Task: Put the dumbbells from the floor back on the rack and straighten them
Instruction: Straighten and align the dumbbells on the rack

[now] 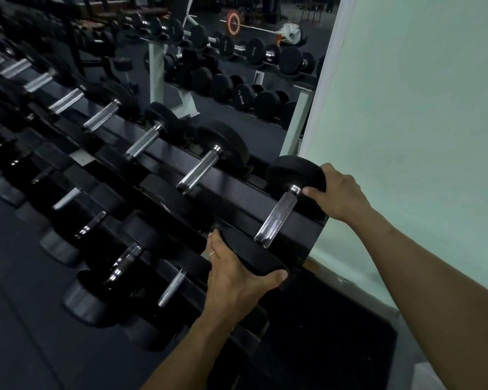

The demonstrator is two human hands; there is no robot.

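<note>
A black dumbbell with a knurled chrome handle lies across the right end of the black rack's top tier. My left hand grips its near head from below and the side. My right hand holds its far head, thumb by the handle collar. Several more black dumbbells sit in a row along the top tier to the left. The lower tier carries several others.
A pale green wall stands close on the right of the rack end. A mirror behind the rack reflects another dumbbell rack and a barbell. Dark rubber floor lies at lower left, and a black mat sits below the rack end.
</note>
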